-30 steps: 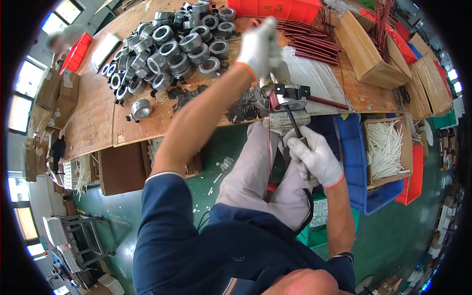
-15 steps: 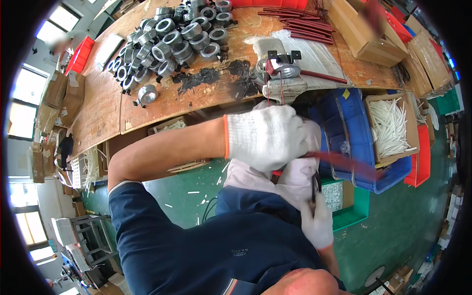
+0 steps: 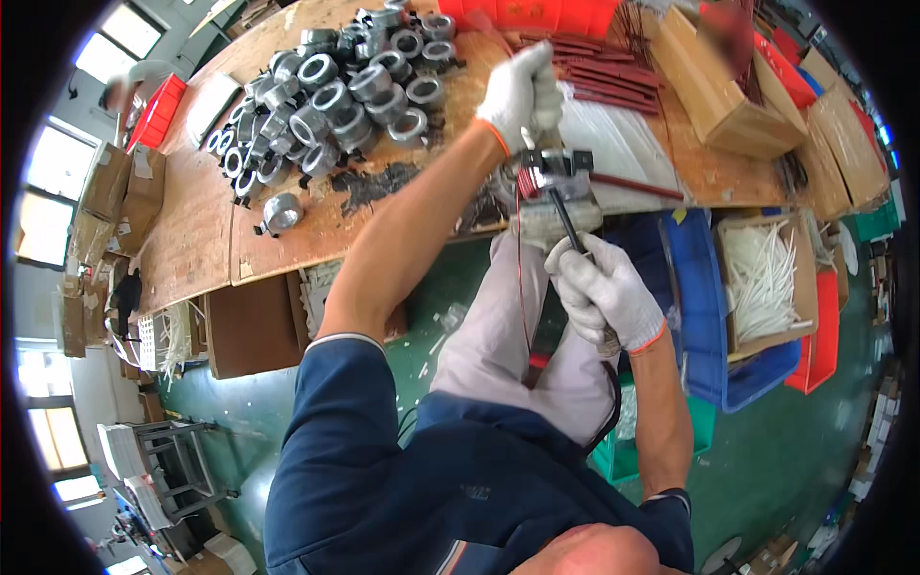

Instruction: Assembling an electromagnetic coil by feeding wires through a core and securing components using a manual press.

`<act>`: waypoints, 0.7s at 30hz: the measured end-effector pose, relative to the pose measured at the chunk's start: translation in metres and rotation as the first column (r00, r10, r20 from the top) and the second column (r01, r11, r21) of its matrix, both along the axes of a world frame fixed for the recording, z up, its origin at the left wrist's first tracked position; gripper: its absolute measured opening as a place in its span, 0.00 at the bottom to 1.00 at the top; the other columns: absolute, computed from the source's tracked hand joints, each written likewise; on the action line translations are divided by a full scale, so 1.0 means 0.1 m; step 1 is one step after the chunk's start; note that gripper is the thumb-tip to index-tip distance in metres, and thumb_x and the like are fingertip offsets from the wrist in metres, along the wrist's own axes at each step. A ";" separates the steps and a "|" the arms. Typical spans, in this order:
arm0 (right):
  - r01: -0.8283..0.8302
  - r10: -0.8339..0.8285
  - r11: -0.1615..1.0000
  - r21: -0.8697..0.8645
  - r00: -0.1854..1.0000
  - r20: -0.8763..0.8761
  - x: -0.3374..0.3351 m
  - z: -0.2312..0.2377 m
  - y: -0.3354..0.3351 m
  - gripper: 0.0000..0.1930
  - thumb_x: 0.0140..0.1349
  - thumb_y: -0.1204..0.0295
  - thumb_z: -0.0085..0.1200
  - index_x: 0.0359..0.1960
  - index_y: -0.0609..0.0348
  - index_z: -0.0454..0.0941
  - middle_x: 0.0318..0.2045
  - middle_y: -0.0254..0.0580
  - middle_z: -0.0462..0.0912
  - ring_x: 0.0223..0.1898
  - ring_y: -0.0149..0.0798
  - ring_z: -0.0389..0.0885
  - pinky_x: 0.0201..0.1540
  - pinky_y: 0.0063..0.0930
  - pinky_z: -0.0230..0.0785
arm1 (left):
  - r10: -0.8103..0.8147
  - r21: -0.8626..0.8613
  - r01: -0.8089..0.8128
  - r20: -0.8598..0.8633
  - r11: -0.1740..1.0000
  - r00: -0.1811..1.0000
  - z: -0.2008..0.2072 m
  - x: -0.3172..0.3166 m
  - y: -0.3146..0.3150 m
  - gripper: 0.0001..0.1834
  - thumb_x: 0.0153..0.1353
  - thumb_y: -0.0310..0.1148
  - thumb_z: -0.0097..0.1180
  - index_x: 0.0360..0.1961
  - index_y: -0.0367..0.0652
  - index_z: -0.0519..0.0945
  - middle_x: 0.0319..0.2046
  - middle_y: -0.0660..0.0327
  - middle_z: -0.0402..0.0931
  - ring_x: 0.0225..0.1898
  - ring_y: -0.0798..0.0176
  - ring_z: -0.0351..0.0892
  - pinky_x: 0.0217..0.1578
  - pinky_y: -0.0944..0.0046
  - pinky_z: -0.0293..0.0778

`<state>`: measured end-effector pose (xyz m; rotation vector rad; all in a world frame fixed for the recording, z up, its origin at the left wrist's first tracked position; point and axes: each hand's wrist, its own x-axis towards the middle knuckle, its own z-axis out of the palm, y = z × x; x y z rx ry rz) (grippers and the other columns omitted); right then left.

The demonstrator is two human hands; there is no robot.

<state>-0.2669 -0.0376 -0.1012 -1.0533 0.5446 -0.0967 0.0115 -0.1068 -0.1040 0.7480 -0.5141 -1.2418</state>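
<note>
My right hand, in a white glove, is closed around a black rod-shaped tool with a black cord. The tool's tip points up at a metal ring part with black tabs, which rests on a wrapped block at the table edge. Red wire hangs from the part toward my lap, and a dark red tube lies to its right. Above the part is my left hand, also gloved, with curled fingers. A small white tip shows below them, and a blurred red strip beyond; what they grip is unclear.
Many silver metal rings are heaped on the wooden table. Dark red tubes lie by a cardboard box. Blue bins and a box of white tubes stand at the right.
My left hand has moved from over my lap up past the ring part. My right hand has risen with the black tool to the part. The red blur at the right is gone.
</note>
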 end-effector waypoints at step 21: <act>0.172 -0.287 0.851 -0.496 0.944 -0.165 -0.40 -0.39 0.71 0.10 0.74 0.68 0.61 0.47 0.61 0.80 0.23 0.35 0.80 0.16 0.25 0.74 0.17 0.29 0.63 | 0.375 -0.254 -0.278 0.568 0.926 0.732 0.92 -0.16 1.15 0.26 0.77 0.43 0.63 0.22 0.49 0.67 0.16 0.73 0.58 0.13 0.72 0.55 0.13 0.67 0.50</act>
